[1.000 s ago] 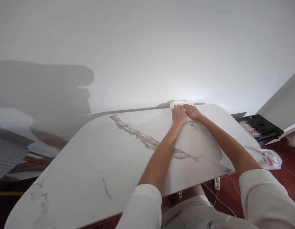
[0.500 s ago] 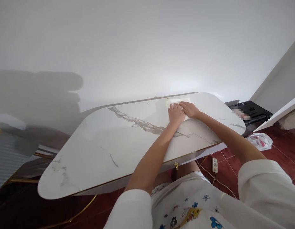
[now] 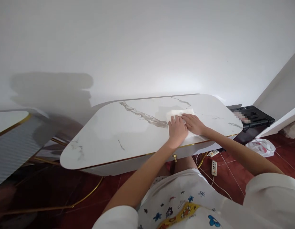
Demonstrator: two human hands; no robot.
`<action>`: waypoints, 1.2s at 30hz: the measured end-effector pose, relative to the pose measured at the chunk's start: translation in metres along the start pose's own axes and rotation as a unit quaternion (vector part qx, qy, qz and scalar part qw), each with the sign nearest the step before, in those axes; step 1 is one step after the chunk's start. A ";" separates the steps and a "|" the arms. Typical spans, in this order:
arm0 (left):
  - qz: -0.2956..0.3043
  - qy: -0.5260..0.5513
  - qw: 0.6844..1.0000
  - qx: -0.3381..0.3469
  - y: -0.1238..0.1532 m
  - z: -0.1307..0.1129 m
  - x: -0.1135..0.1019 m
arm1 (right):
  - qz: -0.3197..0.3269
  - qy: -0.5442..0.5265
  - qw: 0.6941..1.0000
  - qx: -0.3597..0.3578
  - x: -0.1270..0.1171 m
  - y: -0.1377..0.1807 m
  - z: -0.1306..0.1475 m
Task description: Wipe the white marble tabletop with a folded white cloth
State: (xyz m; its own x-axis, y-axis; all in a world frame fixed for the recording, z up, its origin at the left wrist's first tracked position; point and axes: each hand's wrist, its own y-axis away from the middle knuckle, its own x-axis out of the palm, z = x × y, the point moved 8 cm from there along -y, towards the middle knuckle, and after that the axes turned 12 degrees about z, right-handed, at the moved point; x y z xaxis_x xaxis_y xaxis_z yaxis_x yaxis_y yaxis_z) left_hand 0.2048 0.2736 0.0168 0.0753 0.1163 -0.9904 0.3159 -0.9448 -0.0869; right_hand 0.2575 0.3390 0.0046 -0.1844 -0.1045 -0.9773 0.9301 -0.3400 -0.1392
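A white wipe lies spread on the marble-patterned tabletop, right of its middle. My left hand presses on it from above with the fingers laid forward, slightly bent. Beside and touching it, my right hand rests flat, its fingers stretched to the left over the wipe. Both palms hide much of the wipe; its far and left edges show past the fingertips. Grey-brown veins run across the white surface beside the hands.
Behind the table rises a white wall. A gold knob sticks out at the front. Power strips with cables, a plastic bag and a black case are at the right. Another gold-edged piece of furniture stands at the left.
Both hands and the wipe have slid from the tabletop's back edge toward its front edge. The view has shifted, so more furniture shows at the left.
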 end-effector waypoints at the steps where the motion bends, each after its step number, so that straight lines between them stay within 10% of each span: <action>1: -0.006 -0.002 1.000 -0.008 0.010 -0.001 -0.001 | 0.003 0.000 1.000 -0.006 0.000 0.006 0.007; 8: 0.010 -0.006 0.999 -0.036 0.051 -0.019 -0.002 | 0.029 -0.005 0.999 -0.038 -0.001 0.044 0.028; 18: 0.034 0.009 0.999 0.006 0.027 -0.059 0.007 | 0.020 0.003 1.000 -0.008 -0.008 0.066 -0.017; 36: -0.007 0.034 0.999 -0.006 -0.113 -0.009 0.015 | -0.014 -0.001 1.000 0.007 -0.001 -0.067 -0.109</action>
State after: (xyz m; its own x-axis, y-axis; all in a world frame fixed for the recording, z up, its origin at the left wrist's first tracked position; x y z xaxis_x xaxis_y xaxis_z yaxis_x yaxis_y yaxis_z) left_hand 0.1788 0.3852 0.0132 0.1348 0.1513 -0.9793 0.3289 -0.9391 -0.0998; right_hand 0.2298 0.4638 -0.0021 -0.2115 -0.0954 -0.9727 0.9201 -0.3550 -0.1653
